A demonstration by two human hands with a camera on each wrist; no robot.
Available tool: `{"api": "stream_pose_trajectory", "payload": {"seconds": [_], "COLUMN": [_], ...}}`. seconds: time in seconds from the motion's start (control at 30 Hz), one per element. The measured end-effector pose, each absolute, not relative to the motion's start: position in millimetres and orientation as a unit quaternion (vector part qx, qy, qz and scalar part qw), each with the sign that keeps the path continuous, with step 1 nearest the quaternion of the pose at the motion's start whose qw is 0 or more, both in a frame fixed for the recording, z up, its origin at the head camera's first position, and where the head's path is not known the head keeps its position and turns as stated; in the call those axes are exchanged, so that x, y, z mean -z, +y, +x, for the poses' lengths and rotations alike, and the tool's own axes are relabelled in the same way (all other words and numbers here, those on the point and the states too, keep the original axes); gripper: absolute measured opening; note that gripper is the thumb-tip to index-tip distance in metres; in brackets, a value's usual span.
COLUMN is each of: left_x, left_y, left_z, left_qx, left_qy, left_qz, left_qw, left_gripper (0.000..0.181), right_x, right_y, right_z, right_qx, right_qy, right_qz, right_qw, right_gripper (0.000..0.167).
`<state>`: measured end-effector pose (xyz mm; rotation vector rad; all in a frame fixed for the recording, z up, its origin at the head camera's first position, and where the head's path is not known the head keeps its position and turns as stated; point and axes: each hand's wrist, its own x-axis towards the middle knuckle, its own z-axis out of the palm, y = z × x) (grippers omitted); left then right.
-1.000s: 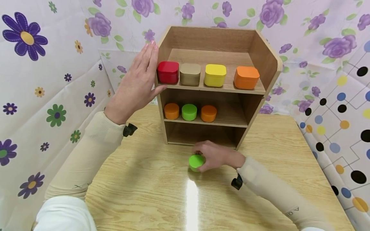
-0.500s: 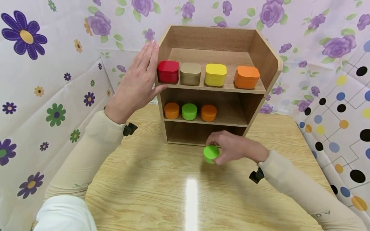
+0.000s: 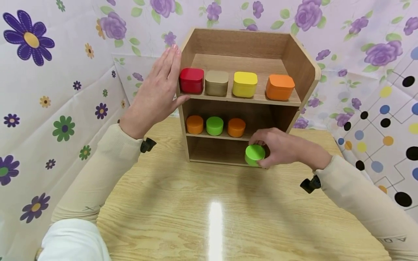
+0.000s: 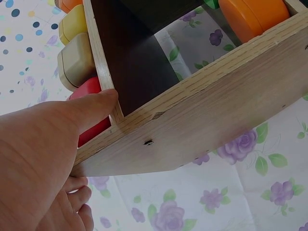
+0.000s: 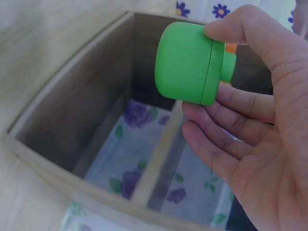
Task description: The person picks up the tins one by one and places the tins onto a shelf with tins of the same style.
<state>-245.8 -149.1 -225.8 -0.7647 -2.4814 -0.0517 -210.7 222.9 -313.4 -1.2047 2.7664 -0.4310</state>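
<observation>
My right hand [image 3: 282, 146] pinches a round green lidded box [image 3: 255, 155] between thumb and fingers. The box hangs in front of the right part of the wooden shelf's bottom compartment. In the right wrist view the seam of its lid shows on the green box [image 5: 185, 62]. My left hand [image 3: 155, 88] lies with straight fingers along the left side of the wooden shelf [image 3: 225, 43]. Its thumb [image 4: 96, 108] rests on the front edge beside the red box [image 3: 191, 80].
On the top shelf also stand a beige box [image 3: 217, 83], a yellow box [image 3: 245, 84] and an orange box [image 3: 280, 87]. The middle shelf holds two round orange boxes [image 3: 195, 124] with a round green box [image 3: 214, 125] between them. A wooden table [image 3: 176, 203] supports the shelf.
My right hand has carried the round green box up and to the right, from over the table to the front of the bottom compartment. My left hand stays in place.
</observation>
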Motion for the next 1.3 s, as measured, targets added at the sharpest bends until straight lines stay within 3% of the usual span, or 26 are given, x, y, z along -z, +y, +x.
{"api": "stream_pose_trajectory", "payload": {"seconds": [0.27,0.63,0.93,1.3], "left_x": [227,228,227,226], "left_y": [-150,-150,-150,-149], "left_z": [-247,-247,-247,-247], "left_qx": [0.021,0.019,0.018,0.013], "left_qy": [-0.916,-0.916,-0.920,-0.921], "left_qz": [-0.287,-0.287,-0.283,-0.282], "left_qw": [0.279,0.279,0.271,0.268], "left_gripper": [0.108,0.107,0.108,0.108], "right_x": [294,278,273,272], "right_y": [233,230,225,223], "right_z": [-223,-232,-238,-250], "right_qx": [0.108,0.083,0.054,0.043], "right_qy": [0.916,0.936,0.937,0.947], "right_qz": [-0.387,-0.338,-0.344,-0.315], "right_qw": [0.021,0.053,0.031,0.043], "right_gripper": [0.045,0.047,0.041,0.033]}}
